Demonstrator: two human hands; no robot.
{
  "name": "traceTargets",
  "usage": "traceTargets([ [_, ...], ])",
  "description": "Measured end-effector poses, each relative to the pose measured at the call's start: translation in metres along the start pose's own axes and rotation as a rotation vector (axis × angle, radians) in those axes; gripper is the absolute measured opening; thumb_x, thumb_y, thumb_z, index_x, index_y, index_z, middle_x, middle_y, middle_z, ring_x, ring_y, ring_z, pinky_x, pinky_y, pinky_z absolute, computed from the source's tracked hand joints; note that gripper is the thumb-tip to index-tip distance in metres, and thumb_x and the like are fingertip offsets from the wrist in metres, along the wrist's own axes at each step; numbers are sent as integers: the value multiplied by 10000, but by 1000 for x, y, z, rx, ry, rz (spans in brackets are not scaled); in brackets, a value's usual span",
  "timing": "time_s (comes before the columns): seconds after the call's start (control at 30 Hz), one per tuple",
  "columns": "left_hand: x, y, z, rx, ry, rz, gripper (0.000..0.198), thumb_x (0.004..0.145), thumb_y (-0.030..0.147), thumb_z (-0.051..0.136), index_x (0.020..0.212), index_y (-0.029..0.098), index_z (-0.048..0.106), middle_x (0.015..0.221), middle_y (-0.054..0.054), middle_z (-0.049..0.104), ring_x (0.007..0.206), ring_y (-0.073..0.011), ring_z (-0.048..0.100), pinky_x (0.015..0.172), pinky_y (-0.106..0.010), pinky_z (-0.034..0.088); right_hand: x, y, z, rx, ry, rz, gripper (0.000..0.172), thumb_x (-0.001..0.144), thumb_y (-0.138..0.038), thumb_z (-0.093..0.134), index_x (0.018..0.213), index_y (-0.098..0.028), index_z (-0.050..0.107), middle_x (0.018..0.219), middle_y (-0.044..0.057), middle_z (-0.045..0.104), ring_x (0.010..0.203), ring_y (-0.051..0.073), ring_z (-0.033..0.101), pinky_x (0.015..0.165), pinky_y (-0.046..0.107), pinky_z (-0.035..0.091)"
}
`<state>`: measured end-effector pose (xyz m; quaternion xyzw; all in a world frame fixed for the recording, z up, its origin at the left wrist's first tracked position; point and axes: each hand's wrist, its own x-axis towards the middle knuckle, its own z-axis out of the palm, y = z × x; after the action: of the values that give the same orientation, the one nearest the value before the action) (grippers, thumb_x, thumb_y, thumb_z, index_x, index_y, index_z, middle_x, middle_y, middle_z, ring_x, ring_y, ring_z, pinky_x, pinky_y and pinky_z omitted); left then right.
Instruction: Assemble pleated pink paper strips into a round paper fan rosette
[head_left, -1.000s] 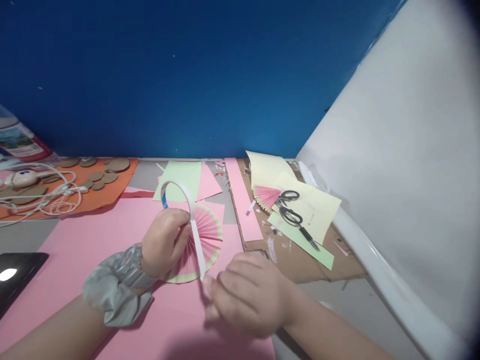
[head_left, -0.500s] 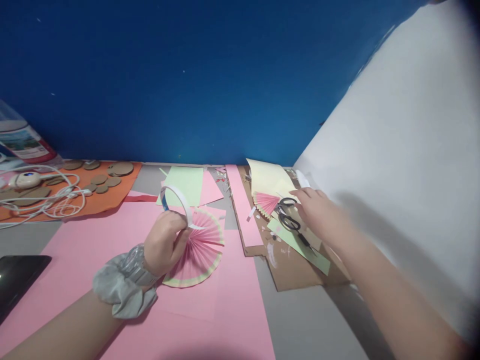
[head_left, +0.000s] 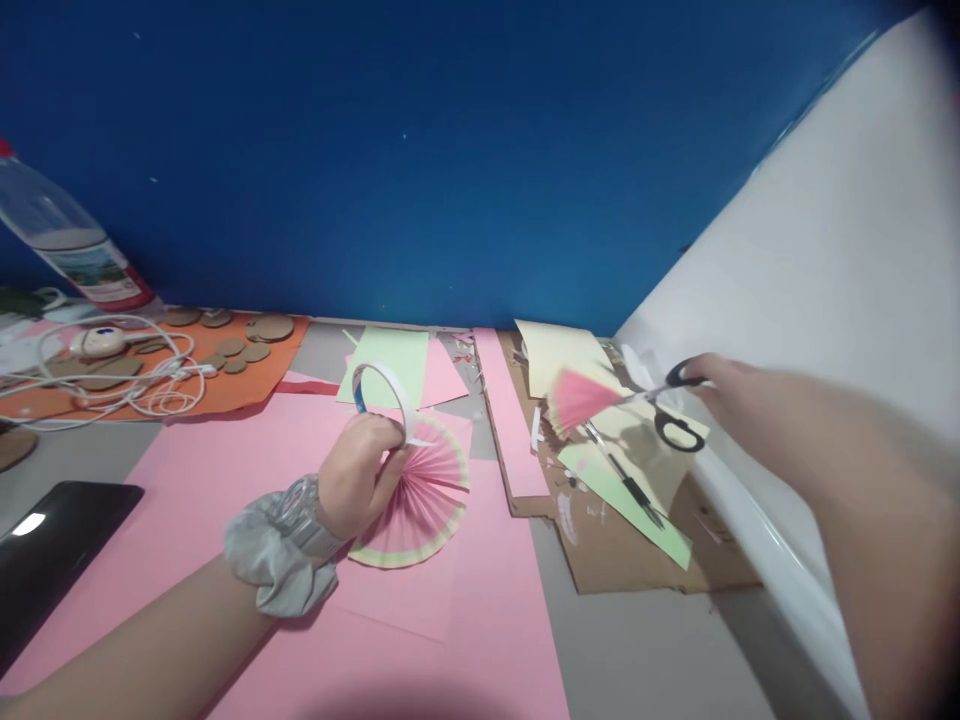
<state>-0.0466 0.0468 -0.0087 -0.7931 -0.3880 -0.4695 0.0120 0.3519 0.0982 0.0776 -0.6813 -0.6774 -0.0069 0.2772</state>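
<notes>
A large pleated fan (head_left: 431, 515) in pink lies on pink paper (head_left: 502, 600). At its left edge, partly covering it, the left hand (head_left: 364, 475) grasps a tape roll (head_left: 405, 403) held on edge, a short white end jutting over the large pleated fan. Well to the fan's right, the right hand (head_left: 742, 395) grips black-handled scissors (head_left: 654, 394) by one loop — blades pointing leftward, toward it. A small pleated fan (head_left: 583, 400) is blurred at the blades — I cannot tell whether they touch.
</notes>
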Motion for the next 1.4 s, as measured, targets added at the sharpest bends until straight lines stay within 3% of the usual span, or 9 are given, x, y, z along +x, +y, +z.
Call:
traceTargets([
  [0.13, 0, 0, 1, -4, -6, -19, 104, 813, 104, 434, 812, 208, 432, 712, -19, 531, 691, -159, 509, 660, -301, 444, -17, -38, 2, -138, -28, 15, 249, 841, -415, 459, 1051, -306, 541, 890, 86, 646, 785, 280, 612, 557, 397, 420],
  [0.23, 1, 0, 1, -9, -7, -36, 109, 814, 99, 438, 811, 208, 428, 708, -13, 520, 687, -154, 503, 662, -295, 444, -32, -66, 24, 112, -98, 37, 270, 852, -402, 468, 1092, -297, 535, 1053, 61, 634, 930, 261, 608, 768, 417, 466],
  [0.37, 1, 0, 2, -19, -1, -82, 102, 816, 103, 442, 819, 204, 429, 740, -19, 532, 717, -155, 517, 680, -299, 443, -40, -77, 56, 447, -97, 42, 339, 859, -407, 455, 1161, -261, 502, 1127, 61, 599, 985, 242, 591, 889, 436, 448],
  [0.5, -1, -3, 4, -45, 21, -210, 65, 832, 137, 448, 831, 199, 429, 729, -13, 527, 685, -146, 524, 647, -294, 443, -43, -86, 82, 757, -181, 154, 346, 814, -385, 511, 1128, -242, 497, 1049, 59, 591, 870, 198, 609, 796, 388, 506],
  [0.57, -1, -6, 5, -62, 61, -306, 45, 854, 161, 430, 835, 199, 415, 692, 2, 505, 622, -133, 513, 606, -287, 438, -42, -96, 96, 837, -357, 102, 363, 776, -355, 556, 1113, -241, 487, 978, 48, 595, 815, 185, 608, 692, 338, 524],
  [0.63, 1, -9, 5, -83, 116, -393, 53, 875, 182, 407, 828, 202, 394, 663, 16, 485, 578, -122, 504, 574, -277, 430, -39, -108, 111, 810, -487, 23, 265, 798, -356, 506, 1023, -218, 486, 872, 33, 602, 735, 165, 601, 648, 320, 511],
  [0.9, 7, -16, 4, -211, 236, -566, 125, 908, 283, 385, 809, 212, 355, 614, 55, 460, 385, -59, 416, 378, -199, 346, -5, -146, 165, 640, -544, -150, 123, 671, -187, 572, 726, -197, 463, 677, -33, 540, 586, 122, 506, 562, 249, 388],
  [1.1, 7, -17, 6, -270, 260, -593, 138, 902, 298, 403, 805, 202, 379, 613, 54, 460, 398, -55, 421, 386, -190, 356, 0, -158, 177, 580, -531, -245, 124, 669, -190, 552, 676, -200, 428, 642, -40, 518, 554, 111, 470, 543, 229, 343],
  [1.4, 5, -18, 8, -297, 225, -604, 130, 912, 307, 379, 825, 211, 368, 624, 64, 456, 341, -46, 395, 341, -188, 345, 6, -148, 163, 564, -299, -168, 120, 717, -281, 548, 781, -206, 479, 773, 9, 556, 698, 163, 519, 634, 270, 390],
])
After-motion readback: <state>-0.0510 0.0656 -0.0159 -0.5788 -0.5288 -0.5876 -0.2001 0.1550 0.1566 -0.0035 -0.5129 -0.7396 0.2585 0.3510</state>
